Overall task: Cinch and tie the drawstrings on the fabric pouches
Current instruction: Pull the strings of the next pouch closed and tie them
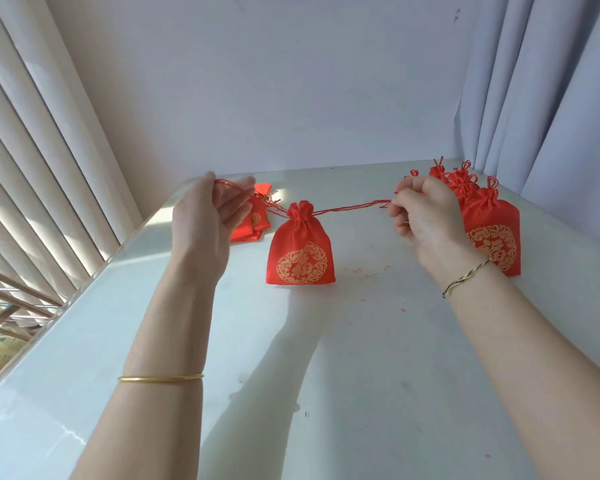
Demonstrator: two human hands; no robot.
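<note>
A red fabric pouch with a gold round emblem hangs between my hands above the white table, its neck gathered tight. Its red drawstring runs out both sides. My left hand pinches the left drawstring end between thumb and fingers, up and to the left of the pouch. My right hand grips the right drawstring end, which is stretched taut to the right. A row of several cinched and tied red pouches stands behind my right hand.
A small stack of flat red pouches lies on the table behind my left hand. Vertical blinds and the table's left edge run along the left. A wall is at the back and curtains hang at the right. Small red thread scraps dot the table.
</note>
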